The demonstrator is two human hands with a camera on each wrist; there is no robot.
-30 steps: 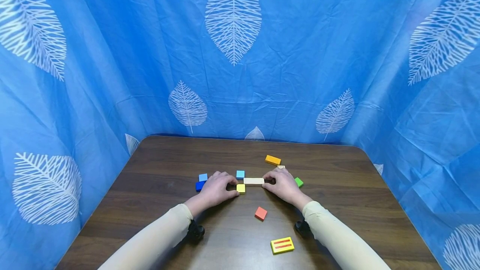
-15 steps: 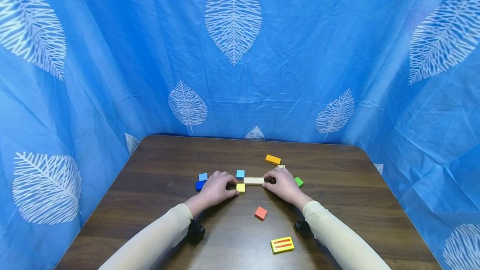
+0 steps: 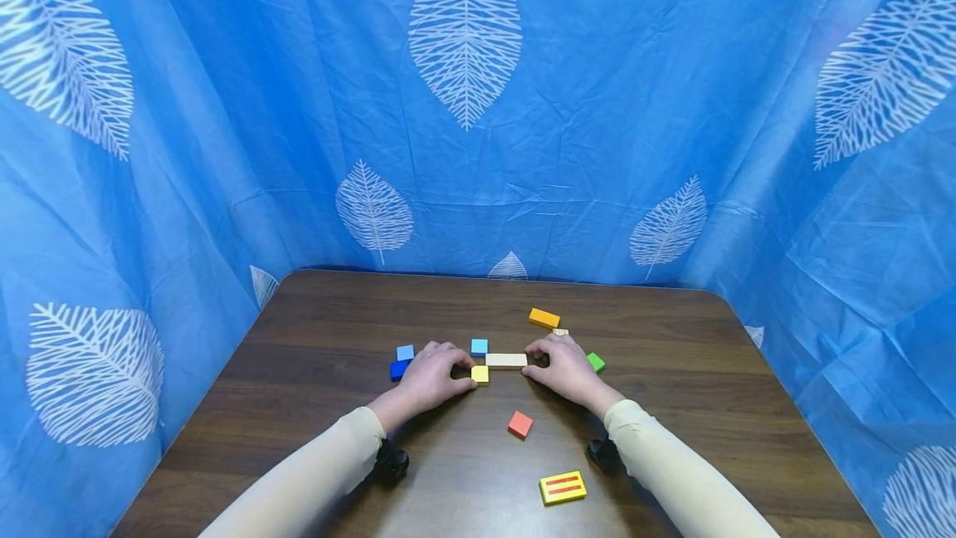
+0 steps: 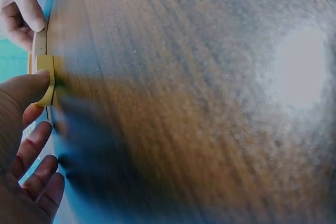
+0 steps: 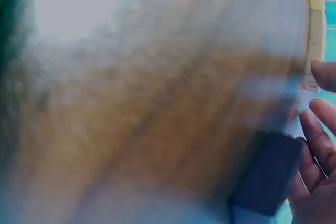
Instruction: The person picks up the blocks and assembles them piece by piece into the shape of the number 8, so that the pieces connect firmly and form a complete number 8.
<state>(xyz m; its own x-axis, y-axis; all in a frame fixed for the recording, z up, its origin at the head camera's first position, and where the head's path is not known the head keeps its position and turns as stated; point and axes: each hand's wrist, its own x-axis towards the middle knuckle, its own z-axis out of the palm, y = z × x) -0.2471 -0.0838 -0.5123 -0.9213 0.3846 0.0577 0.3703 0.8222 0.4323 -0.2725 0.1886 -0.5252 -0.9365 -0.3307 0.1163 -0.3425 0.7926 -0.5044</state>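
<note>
My left hand (image 3: 429, 376) pinches a small yellow block (image 3: 480, 375) on the dark wooden table; in the left wrist view the thumb lies on the yellow block (image 4: 45, 66) and a fingertip is at its lower end. A long plain wood block (image 3: 505, 361) lies just behind and to the right of it. My right hand (image 3: 563, 368) holds the right end of the plain wood block between thumb and forefinger. Just beyond the yellow one sits a light blue block (image 3: 479, 347), beside the plain block's left end.
Blue blocks (image 3: 399, 369) lie left of my left hand. An orange block (image 3: 544, 318) and a green block (image 3: 595, 362) are by my right hand. Nearer are a red block (image 3: 519, 424) and a yellow block with red stripes (image 3: 563, 488). A blue curtain (image 3: 463, 189) surrounds the table.
</note>
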